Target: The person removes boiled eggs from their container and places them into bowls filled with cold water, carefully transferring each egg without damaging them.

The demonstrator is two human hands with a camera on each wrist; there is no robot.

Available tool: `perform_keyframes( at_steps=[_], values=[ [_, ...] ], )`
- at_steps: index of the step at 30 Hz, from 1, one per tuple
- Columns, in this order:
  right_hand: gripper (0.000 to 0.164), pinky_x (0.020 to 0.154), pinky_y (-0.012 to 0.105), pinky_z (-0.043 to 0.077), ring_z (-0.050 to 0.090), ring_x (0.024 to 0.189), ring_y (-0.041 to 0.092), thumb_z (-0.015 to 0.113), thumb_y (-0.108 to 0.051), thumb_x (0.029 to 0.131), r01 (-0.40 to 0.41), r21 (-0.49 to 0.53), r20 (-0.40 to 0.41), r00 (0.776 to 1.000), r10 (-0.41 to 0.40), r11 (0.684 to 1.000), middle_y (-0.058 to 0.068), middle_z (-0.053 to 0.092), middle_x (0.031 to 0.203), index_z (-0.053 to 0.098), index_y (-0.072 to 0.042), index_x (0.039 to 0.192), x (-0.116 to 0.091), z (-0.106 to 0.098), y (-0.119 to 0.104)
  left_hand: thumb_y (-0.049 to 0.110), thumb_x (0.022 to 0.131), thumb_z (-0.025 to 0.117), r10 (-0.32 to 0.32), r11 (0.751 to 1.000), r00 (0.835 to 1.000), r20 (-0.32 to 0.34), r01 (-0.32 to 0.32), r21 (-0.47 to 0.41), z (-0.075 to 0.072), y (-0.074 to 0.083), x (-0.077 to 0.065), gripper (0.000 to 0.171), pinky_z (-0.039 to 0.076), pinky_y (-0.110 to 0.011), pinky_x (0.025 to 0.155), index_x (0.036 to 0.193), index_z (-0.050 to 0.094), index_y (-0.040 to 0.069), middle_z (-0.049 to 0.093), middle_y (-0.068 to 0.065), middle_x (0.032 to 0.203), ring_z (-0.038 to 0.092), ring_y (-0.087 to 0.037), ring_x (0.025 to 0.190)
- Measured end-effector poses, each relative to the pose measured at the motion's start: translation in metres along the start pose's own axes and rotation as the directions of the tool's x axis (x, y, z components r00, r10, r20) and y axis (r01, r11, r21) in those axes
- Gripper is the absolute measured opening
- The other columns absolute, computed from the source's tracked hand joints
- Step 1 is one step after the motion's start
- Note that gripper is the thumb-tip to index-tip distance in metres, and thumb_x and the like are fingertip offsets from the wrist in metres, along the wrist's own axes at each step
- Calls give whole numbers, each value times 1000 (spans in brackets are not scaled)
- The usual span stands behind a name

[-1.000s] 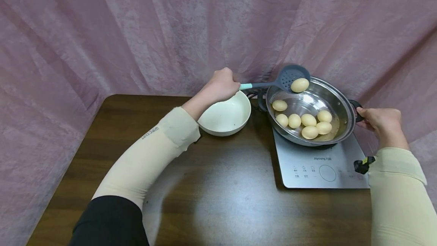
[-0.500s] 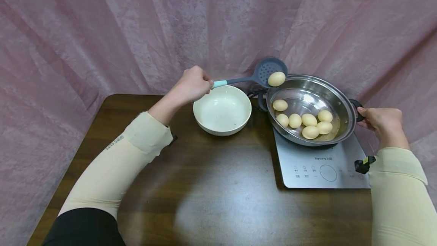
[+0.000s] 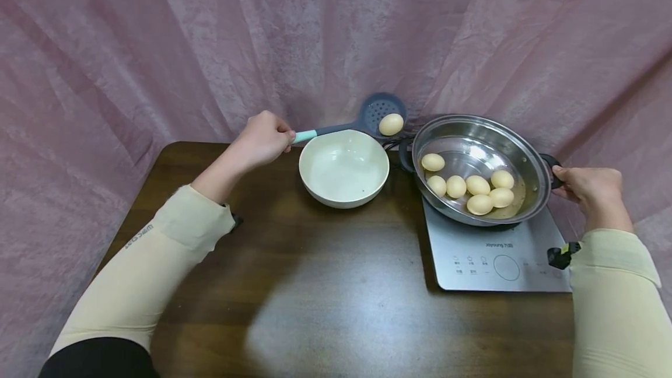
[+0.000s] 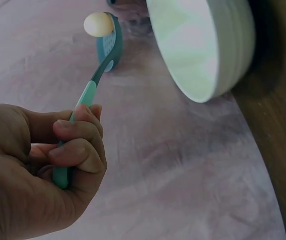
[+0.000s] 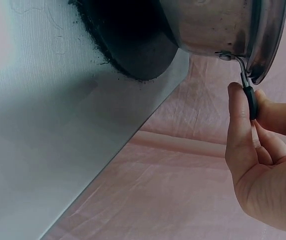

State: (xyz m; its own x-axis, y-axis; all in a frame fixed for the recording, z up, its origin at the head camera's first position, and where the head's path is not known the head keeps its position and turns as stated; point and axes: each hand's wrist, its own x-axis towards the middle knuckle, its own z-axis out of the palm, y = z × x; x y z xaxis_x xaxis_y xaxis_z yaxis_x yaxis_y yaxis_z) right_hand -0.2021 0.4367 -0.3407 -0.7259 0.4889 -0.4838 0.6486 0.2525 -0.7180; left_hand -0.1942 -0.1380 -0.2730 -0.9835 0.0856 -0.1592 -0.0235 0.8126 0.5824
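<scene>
My left hand [image 3: 264, 139] grips the mint-green handle of a grey slotted skimmer [image 3: 379, 108], fingers curled round it in the left wrist view. One pale egg [image 3: 391, 124] rides on the skimmer's perforated head, behind the right part of the rim of a white bowl [image 3: 343, 191] in the head view. My right hand [image 3: 593, 187] pinches the black side handle [image 5: 250, 102] of a steel pan [image 3: 536, 206] between thumb and fingers. Inside the pan several eggs [image 3: 478, 185] lie in a little liquid. In the right wrist view the pan's near side is lifted off the cooktop.
A silver induction cooktop [image 3: 472, 276] lies under the pan on the brown wooden table [image 3: 367, 331]. Black cords [image 3: 392, 144] run between bowl and pan. A pink curtain [image 3: 315, 34] hangs along the table's back edge.
My left hand has moved left, carrying the skimmer and its egg from over the pan to behind the bowl. The right hand keeps its hold on the pan handle.
</scene>
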Motion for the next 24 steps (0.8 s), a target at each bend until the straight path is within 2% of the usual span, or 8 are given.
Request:
perform_keyframes(
  at_steps=[4,12,19,22,24],
  values=[
    [39,60,25,56,64,57,6,74,-38,76,2,-13,0,1000,-2,1000,-8,58,60,53,-12,96,0,-2,-1,24,95,48,3,1000,1000,-2,-3,29,-1,-13,-4,30,35,-28,51,82,70,8,64,-7,80,44,-19,59],
    [34,61,27,56,66,55,9,77,-29,75,16,78,15,1000,-17,997,-6,59,58,52,-11,90,0,-3,-2,23,96,47,-24,999,999,30,23,42,-2,-33,-12,29,33,-28,49,86,71,8,65,-8,80,39,-17,53],
    [40,62,26,56,65,57,6,76,-35,74,1,41,5,1000,-1,999,-8,59,59,51,-12,95,-2,-4,1,21,95,49,-7,998,999,38,4,69,3,-47,-12,27,34,-29,49,90,71,8,67,-9,84,41,-16,52],
    [41,60,25,56,65,57,6,76,-37,74,1,20,3,1000,-2,1000,-8,60,58,52,-13,95,-2,-3,1,20,95,49,-10,997,999,47,6,74,7,-53,-12,25,33,-28,47,92,71,7,63,-6,73,38,-15,48],
    [41,60,25,55,65,57,6,76,-40,74,5,-2,2,1000,-5,1000,-9,59,59,52,-14,95,-2,-3,1,19,94,49,-13,996,999,41,10,85,11,-57,-13,25,31,-28,46,95,71,7,56,-3,60,36,-15,47]
  ],
)
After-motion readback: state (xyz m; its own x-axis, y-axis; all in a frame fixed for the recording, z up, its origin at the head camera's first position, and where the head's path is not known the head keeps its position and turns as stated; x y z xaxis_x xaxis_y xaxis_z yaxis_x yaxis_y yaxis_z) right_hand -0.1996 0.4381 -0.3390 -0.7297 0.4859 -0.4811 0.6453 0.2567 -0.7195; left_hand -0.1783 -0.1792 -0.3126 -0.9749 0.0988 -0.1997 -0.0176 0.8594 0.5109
